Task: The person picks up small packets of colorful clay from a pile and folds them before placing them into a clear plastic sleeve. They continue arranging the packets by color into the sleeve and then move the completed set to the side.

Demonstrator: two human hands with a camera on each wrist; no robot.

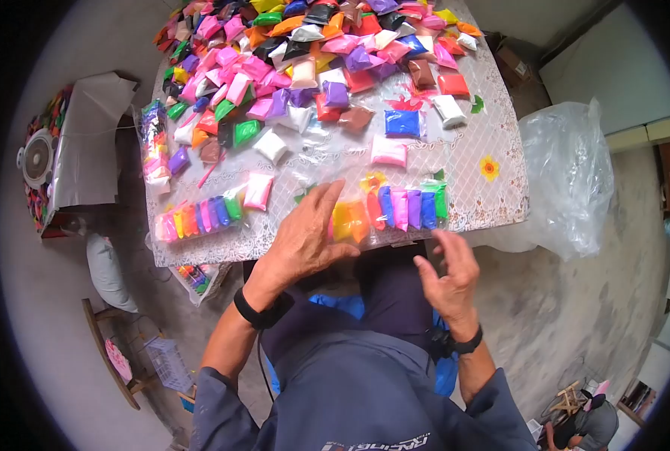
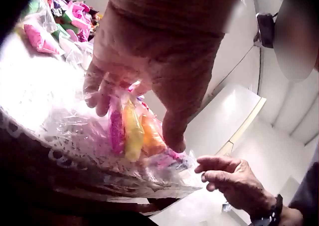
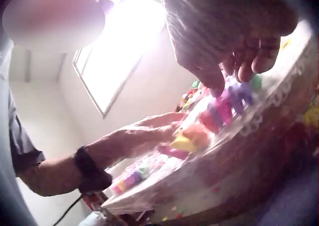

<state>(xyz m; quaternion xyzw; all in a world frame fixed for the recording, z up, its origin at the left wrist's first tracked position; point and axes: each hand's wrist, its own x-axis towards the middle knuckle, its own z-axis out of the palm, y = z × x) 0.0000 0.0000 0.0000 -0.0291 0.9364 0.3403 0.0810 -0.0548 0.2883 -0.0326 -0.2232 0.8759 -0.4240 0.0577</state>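
Observation:
At the table's near edge lies a row of small coloured packets [image 1: 414,209] in clear plastic, with yellow, orange, pink, purple, blue and green among them. My left hand [image 1: 309,237] reaches over the row's left end, fingers extended and thumb apart. In the left wrist view its fingers and thumb stand on either side of a yellow packet [image 2: 133,136] and an orange packet [image 2: 152,138]. Close to the row's right end, my right hand [image 1: 451,278] hovers by the table edge, fingers loosely bent and holding nothing. A white-and-pink packet [image 1: 388,150] lies just behind the row.
A big heap of coloured packets [image 1: 297,52] covers the far part of the table. Another bagged row [image 1: 200,218] lies at the left front, beside a pink-and-white packet [image 1: 258,191]. Clear plastic sheeting [image 1: 568,180] hangs at the right edge. Another person [image 1: 594,428] is at the lower right.

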